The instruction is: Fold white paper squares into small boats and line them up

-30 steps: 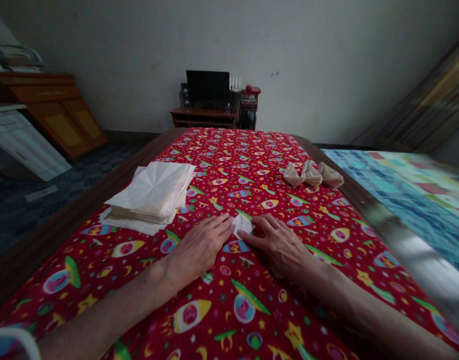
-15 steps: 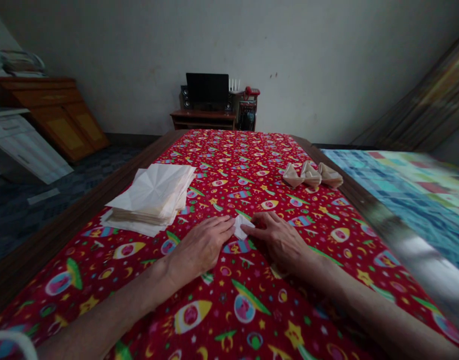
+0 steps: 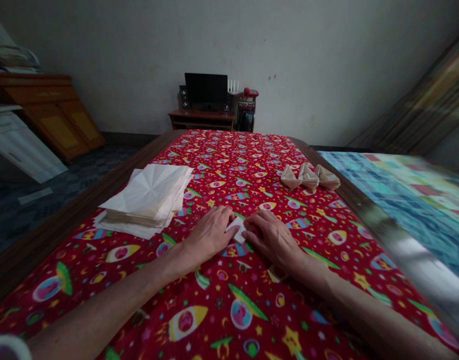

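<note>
A small folded piece of white paper lies on the red patterned tablecloth between my two hands. My left hand is closed on its left side, thumb and fingers pinching the paper's edge. On the right, my right hand has its fingers curled, with the fingertips pressed to the paper's right edge. To the left sits a stack of creased white paper squares. Folded paper pieces stand in a row at the right side of the cloth.
A wooden table edge runs along the right, beside a bed with a blue patterned cover. Against the far wall are a monitor on a desk and a red telephone. A wooden cabinet stands at left.
My left thumb has come forward onto the folded paper, and its fingers are now more bent. My right fingers have curled in more. The paper is turned slightly, and the view has shifted a little.
</note>
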The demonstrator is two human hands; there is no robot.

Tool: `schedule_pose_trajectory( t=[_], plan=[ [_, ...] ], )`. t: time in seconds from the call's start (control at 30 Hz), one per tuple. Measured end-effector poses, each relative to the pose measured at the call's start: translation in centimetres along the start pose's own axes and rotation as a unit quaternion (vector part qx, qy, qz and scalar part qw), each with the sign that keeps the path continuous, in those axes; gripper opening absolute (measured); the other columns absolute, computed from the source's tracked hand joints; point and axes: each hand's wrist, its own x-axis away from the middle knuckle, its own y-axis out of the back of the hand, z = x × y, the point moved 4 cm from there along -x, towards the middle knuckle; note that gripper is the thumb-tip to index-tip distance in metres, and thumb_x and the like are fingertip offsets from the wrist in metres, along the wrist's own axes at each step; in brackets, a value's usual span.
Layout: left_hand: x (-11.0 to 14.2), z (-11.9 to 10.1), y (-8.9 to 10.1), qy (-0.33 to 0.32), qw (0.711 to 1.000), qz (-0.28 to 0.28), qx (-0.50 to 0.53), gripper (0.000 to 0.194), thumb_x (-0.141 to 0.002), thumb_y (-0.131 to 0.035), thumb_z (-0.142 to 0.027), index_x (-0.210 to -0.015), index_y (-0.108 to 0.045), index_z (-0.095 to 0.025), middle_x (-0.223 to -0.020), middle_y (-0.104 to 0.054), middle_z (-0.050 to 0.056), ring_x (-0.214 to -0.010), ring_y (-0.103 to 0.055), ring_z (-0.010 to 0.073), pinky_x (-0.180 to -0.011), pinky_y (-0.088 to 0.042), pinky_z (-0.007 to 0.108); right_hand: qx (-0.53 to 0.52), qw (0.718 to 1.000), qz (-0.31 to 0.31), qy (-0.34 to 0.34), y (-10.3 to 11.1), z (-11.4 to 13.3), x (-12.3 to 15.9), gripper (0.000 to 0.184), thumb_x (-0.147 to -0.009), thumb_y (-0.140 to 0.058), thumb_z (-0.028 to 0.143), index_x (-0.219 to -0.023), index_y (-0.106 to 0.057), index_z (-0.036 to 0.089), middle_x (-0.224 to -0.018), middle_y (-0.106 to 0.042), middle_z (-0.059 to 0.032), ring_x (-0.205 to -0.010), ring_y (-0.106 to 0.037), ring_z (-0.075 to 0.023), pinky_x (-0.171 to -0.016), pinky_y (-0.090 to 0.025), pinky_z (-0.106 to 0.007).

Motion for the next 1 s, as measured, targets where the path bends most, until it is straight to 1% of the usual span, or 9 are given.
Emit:
schedule_pose_trajectory(
  t=[0.17, 0.3, 0.4, 0.47, 0.63, 0.73, 0.8, 0.9, 1.0],
  plan=[
    [-0.2, 0.5, -0.1, 0.039, 0.994, 0.006, 0.106, 0.008, -0.081, -0.057, -0.025, -0.083, -0.054, -0.018, -0.079, -0.060, 0.001, -0.072, -0.057, 0.0162, -0.066, -0.044, 0.028, -0.069, 0.996, -0.018, -0.055, -0.5, -0.8, -0.3, 0.024, -0.083, -0.059, 0.030, -0.103, -0.054, 0.016, -0.092, -0.060, -0.0062, -0.082, -0.055, -0.0176, -0.071, -0.044, -0.028],
    [-0.3, 0.7, -0.5, 0.060, 0.974, 0.009, 0.220, 0.009, -0.080, -0.057, -0.026, -0.082, -0.054, -0.018, -0.072, -0.060, -0.003, -0.065, -0.056, 0.0123, -0.058, -0.041, 0.022, -0.172, 0.979, -0.004, -0.107, -0.5, -0.9, -0.6, 0.012, -0.084, -0.055, 0.026, -0.090, -0.062, 0.019, -0.080, -0.065, -0.0011, -0.069, -0.058, -0.0135, -0.063, -0.042, -0.023],
    [-0.4, 0.8, -0.5, 0.082, 0.952, -0.004, 0.294, 0.020, -0.077, -0.061, -0.023, -0.093, -0.052, -0.017, -0.075, -0.061, -0.003, -0.065, -0.058, 0.0119, -0.059, -0.043, 0.021, -0.230, 0.964, -0.021, -0.129, -0.2, -0.9, -0.8, 0.014, -0.084, -0.052, 0.026, -0.081, -0.064, 0.018, -0.071, -0.063, 0.0007, -0.063, -0.056, -0.0121, -0.059, -0.041, -0.022],
    [-0.4, 0.6, -0.3, 0.079, 0.942, 0.003, 0.326, 0.023, -0.080, -0.059, -0.027, -0.099, -0.053, -0.016, -0.074, -0.062, -0.002, -0.065, -0.058, 0.0120, -0.059, -0.043, 0.021, -0.253, 0.957, -0.021, -0.142, -0.2, -0.9, -0.9, 0.019, -0.084, -0.051, 0.028, -0.075, -0.064, 0.017, -0.066, -0.061, 0.0013, -0.060, -0.055, -0.0118, -0.057, -0.040, -0.021],
    [-0.5, -0.2, 0.4, 0.036, 0.964, 0.010, 0.265, 0.020, -0.088, -0.051, -0.030, -0.081, -0.063, -0.016, -0.075, -0.065, 0.000, -0.069, -0.059, 0.0131, -0.064, -0.044, 0.023, -0.248, 0.958, -0.019, -0.143, -0.2, -0.9, -0.9, 0.024, -0.085, -0.049, 0.030, -0.071, -0.063, 0.017, -0.060, -0.057, 0.0023, -0.057, -0.051, -0.0111, -0.054, -0.038, -0.021],
    [-0.3, 0.1, 0.6, 0.020, 0.975, -0.035, 0.219, 0.013, -0.085, -0.055, -0.022, -0.094, -0.063, -0.016, -0.086, -0.064, 0.002, -0.078, -0.060, 0.0152, -0.070, -0.047, 0.025, -0.190, 0.972, -0.021, -0.139, -0.4, -0.9, -0.8, 0.020, -0.085, -0.051, 0.027, -0.072, -0.064, 0.017, -0.059, -0.057, 0.0025, -0.055, -0.050, -0.0106, -0.054, -0.036, -0.021],
    [0.0, 0.2, 0.7, -0.029, 0.979, -0.050, 0.194, 0.017, -0.082, -0.057, -0.016, -0.098, -0.062, -0.017, -0.094, -0.063, 0.004, -0.088, -0.060, 0.0166, -0.078, -0.048, 0.027, -0.135, 0.982, -0.032, -0.126, -0.4, -0.9, -0.7, 0.015, -0.083, -0.055, 0.026, -0.076, -0.065, 0.018, -0.064, -0.059, 0.0016, -0.058, -0.052, -0.0112, -0.056, -0.036, -0.022],
    [0.5, 0.2, 0.6, -0.133, 0.971, 0.015, 0.197, 0.017, -0.081, -0.061, -0.016, -0.098, -0.065, -0.019, -0.099, -0.062, 0.005, -0.095, -0.059, 0.0167, -0.085, -0.048, 0.028, -0.085, 0.991, -0.053, -0.092, -0.3, -0.7, -0.6, 0.007, -0.081, -0.058, 0.021, -0.081, -0.065, 0.018, -0.073, -0.063, -0.0005, -0.066, -0.055, -0.0124, -0.060, -0.038, -0.022],
    [0.8, 0.5, 0.7, -0.175, 0.965, 0.063, 0.187, 0.020, -0.078, -0.068, -0.023, -0.098, -0.067, -0.018, -0.102, -0.063, 0.006, -0.097, -0.060, 0.0177, -0.085, -0.048, 0.028, -0.079, 0.994, -0.052, -0.047, -0.2, -0.4, -0.3, 0.009, -0.082, -0.057, 0.016, -0.082, -0.065, 0.017, -0.078, -0.063, -0.0026, -0.070, -0.056, -0.0129, -0.063, -0.041, -0.022]
  ],
)
